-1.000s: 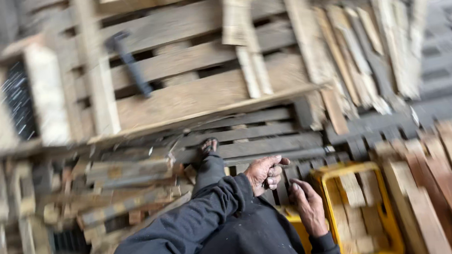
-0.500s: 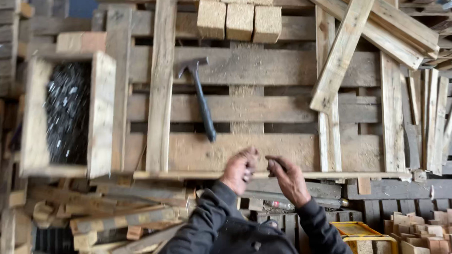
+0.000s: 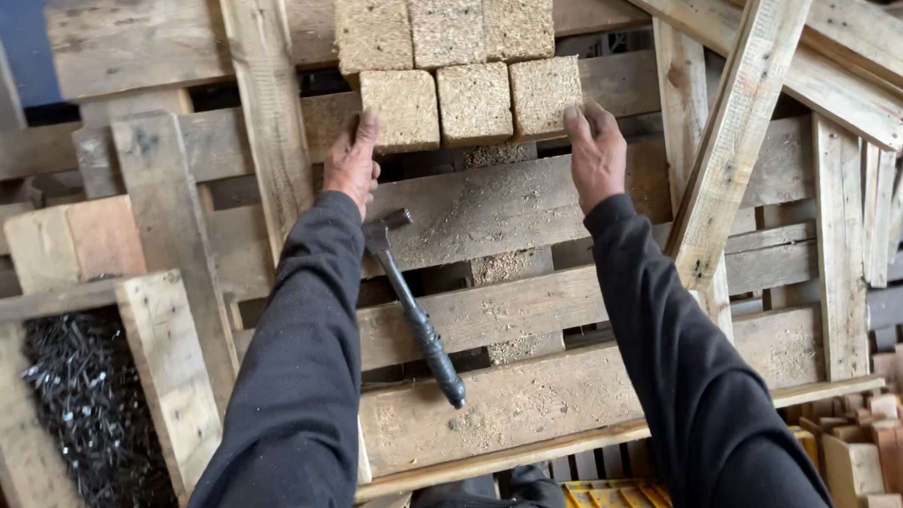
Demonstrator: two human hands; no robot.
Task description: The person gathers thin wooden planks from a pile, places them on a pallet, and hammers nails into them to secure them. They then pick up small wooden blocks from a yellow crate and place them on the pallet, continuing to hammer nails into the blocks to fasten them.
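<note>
Hammer lies on the pallet boards between the two sleeves, head toward the left hand, black handle running down-right toward the pallet's near edge. Box of nails sits at the near left corner. Loose planks lean across the right side.

Blocks: three pressed-wood cubes in a row near the pallet's far edge, long axis left to right; a second row of three lies just behind. Left hand presses the row's left end, right hand its right end. Both grips open, fingers flat against the end blocks, squeezing the row between them.
</note>
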